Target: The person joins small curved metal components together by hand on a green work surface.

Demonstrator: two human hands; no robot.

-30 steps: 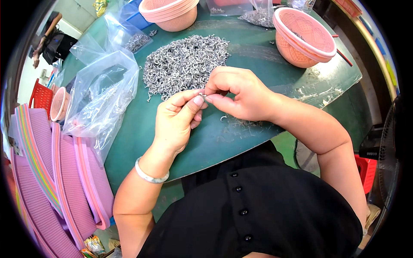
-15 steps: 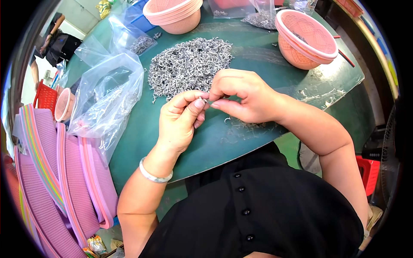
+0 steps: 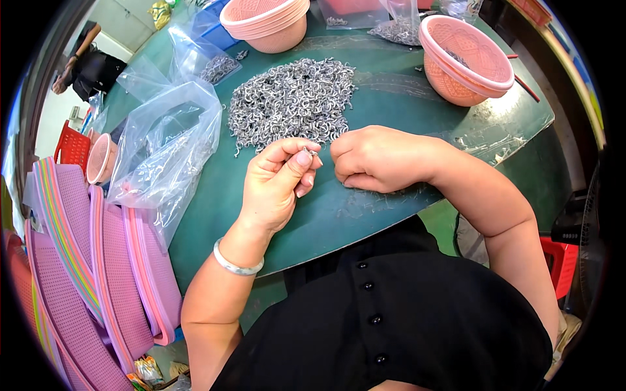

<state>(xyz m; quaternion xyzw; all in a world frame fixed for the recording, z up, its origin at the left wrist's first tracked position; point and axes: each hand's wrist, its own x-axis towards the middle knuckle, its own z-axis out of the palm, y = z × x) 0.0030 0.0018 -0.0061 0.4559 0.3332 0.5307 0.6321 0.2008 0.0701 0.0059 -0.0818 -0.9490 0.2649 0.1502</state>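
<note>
Between the thumb and forefinger of my left hand (image 3: 270, 192) is a small curved metal piece (image 3: 311, 152), silvery like those in the pile; the fingers cover much of it. My right hand (image 3: 385, 158) is apart from it, just to the right and low over the green table (image 3: 313, 225). Its fingers are curled together, and whatever they hold, if anything, is hidden. Beyond both hands lies a heap of small grey, hook-shaped metal pieces (image 3: 290, 98). Some thin scraps (image 3: 409, 190) lie on the table beside my right hand.
Stacked pink baskets (image 3: 264, 29) stand at the back, more pink baskets (image 3: 464, 62) at the right. A clear plastic bag (image 3: 166, 140) lies left of the heap. Purple woven baskets (image 3: 124, 260) lean along the left side. Another person (image 3: 94, 68) is at the far left.
My right hand has parted from my left, moving slightly right and down toward the table, its fingers curling in. My left hand keeps its pinch on the metal piece.
</note>
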